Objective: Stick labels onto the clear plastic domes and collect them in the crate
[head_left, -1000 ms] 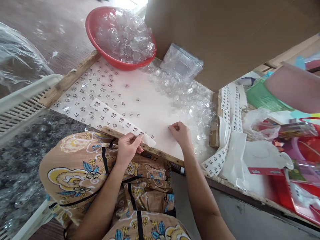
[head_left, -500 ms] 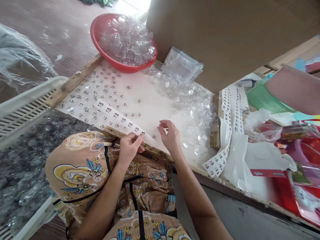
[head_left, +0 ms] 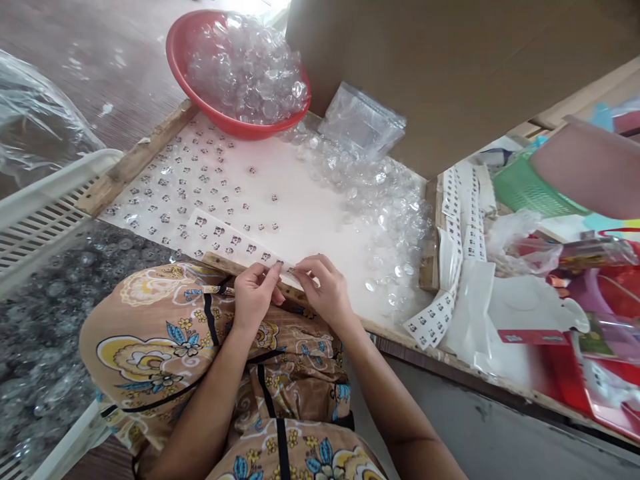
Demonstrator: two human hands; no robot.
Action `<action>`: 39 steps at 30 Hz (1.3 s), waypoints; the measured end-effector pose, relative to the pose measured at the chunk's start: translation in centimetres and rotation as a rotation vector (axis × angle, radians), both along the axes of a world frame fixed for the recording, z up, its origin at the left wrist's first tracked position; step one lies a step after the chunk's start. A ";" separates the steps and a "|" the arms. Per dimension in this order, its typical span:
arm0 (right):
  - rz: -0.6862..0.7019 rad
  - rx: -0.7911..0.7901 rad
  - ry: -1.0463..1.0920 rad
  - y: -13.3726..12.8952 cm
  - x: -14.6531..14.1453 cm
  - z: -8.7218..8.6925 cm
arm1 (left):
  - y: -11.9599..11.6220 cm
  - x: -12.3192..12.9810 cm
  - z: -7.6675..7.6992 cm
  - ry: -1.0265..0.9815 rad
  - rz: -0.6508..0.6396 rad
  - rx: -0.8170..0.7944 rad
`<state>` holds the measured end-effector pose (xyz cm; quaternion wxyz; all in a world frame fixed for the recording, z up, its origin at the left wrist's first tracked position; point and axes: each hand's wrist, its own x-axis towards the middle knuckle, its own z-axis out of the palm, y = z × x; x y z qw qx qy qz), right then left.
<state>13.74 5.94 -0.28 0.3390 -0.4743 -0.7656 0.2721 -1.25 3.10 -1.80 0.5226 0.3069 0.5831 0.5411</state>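
Observation:
My left hand (head_left: 257, 293) pinches the lower right end of a white sticker strip (head_left: 230, 241) printed with small dark figures. Just right of it, my right hand (head_left: 324, 285) has thumb and forefinger pinched at a small dark-printed sticker (head_left: 291, 270) by the strip's end. Both hands are over the wooden front edge of a white board (head_left: 310, 207). Many small clear pieces bearing the same figure (head_left: 180, 177) are spread over the board's left part. Plain clear pieces (head_left: 385, 193) lie heaped on its right side.
A red basin (head_left: 235, 127) full of clear pieces stands at the back left, beside clear plastic bags (head_left: 363, 123) and a large cardboard box (head_left: 410, 73). White crates (head_left: 45, 207) are at the left. More sticker strips (head_left: 433, 320) lie at the right.
My right hand has moved left and down to the strip's end beside my left hand, its fingers now pinched. The view has shifted slightly.

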 end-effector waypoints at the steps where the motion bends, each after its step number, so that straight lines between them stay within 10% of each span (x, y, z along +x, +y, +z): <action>1: -0.013 0.032 -0.003 -0.2 -0.2 0.0 | 0.0 0.0 0.0 0.001 0.000 0.001; 16: -0.609 -0.441 0.153 0.4 11.7 -3.0 | 0.0 0.0 0.2 -0.003 -0.021 0.032; 30: -0.584 -0.280 -0.245 0.6 9.8 -3.2 | 0.1 0.0 0.2 -0.005 -0.025 0.029; 39: -0.342 -0.249 -0.091 3.6 1.7 -3.3 | 0.1 0.0 0.1 -0.012 -0.029 0.015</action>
